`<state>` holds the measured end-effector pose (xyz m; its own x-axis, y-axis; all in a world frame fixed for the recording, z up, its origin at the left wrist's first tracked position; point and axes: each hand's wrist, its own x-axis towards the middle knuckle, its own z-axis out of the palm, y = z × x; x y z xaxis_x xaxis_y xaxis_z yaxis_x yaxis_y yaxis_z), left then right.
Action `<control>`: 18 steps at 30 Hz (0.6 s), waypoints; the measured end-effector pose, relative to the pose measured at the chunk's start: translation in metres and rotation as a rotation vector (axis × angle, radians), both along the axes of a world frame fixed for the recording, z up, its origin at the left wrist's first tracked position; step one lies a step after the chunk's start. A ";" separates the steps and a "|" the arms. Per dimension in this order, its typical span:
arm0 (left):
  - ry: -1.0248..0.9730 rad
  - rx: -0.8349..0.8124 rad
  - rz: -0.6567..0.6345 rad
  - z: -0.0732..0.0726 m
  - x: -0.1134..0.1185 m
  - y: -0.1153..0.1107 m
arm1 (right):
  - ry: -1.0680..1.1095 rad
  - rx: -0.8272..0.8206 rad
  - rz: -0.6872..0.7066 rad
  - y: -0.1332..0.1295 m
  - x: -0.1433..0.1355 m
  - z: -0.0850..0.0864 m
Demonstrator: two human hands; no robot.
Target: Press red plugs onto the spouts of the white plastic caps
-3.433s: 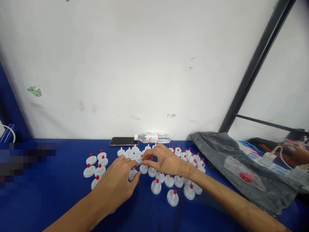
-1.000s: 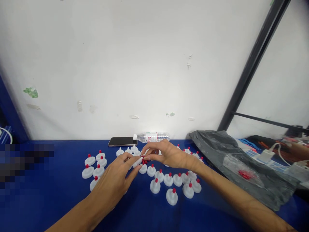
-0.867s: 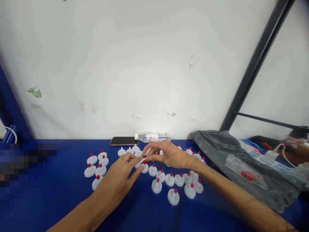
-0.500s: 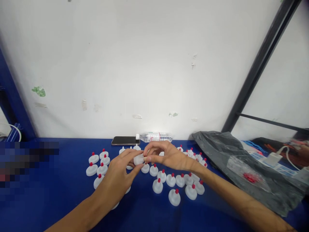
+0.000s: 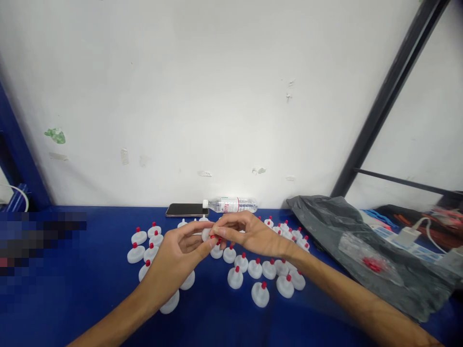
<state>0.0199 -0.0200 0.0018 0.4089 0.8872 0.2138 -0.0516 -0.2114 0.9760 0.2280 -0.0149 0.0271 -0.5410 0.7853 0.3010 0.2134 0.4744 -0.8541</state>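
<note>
My left hand point(image 5: 183, 248) is closed around a white plastic nozzle cap point(image 5: 206, 234), mostly hidden by the fingers. Against it, my right hand point(image 5: 249, 233) pinches with thumb and forefinger. A small red tip cap point(image 5: 212, 236) shows between the fingertips of both hands. Around the hands stand several white nozzle caps wearing red tips, such as one to the left point(image 5: 136, 253) and one in front point(image 5: 260, 294). Behind my fingers are a few white nozzle caps point(image 5: 204, 218) with bare spouts.
A phone point(image 5: 186, 210) and a clear water bottle point(image 5: 231, 205) lie against the wall on the blue table point(image 5: 101, 294). On the right, a grey plastic bag point(image 5: 325, 217) carries a clear bag of red tips point(image 5: 374, 263), with a white charger point(image 5: 407, 236) and cables beyond.
My fingers have shifted around the white nozzle cap, which is now more covered. Red shows at the fingertips where none was visible before. My left thumb has moved up towards my right thumb.
</note>
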 end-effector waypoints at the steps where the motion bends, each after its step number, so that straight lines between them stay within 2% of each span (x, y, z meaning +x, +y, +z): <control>1: -0.003 -0.008 -0.002 0.000 -0.001 0.001 | -0.012 0.012 0.004 -0.001 0.000 0.000; 7: 0.013 -0.086 0.075 -0.003 -0.003 0.006 | -0.150 0.094 -0.016 -0.005 -0.001 0.002; 12: 0.050 -0.097 0.123 0.000 -0.004 0.010 | -0.187 0.149 -0.031 -0.003 -0.002 -0.001; 15: 0.067 -0.040 0.181 0.002 -0.007 0.013 | -0.199 0.253 -0.117 0.001 -0.001 -0.006; 18: 0.080 0.012 0.229 0.001 -0.010 0.018 | -0.325 0.401 -0.205 0.003 0.000 -0.010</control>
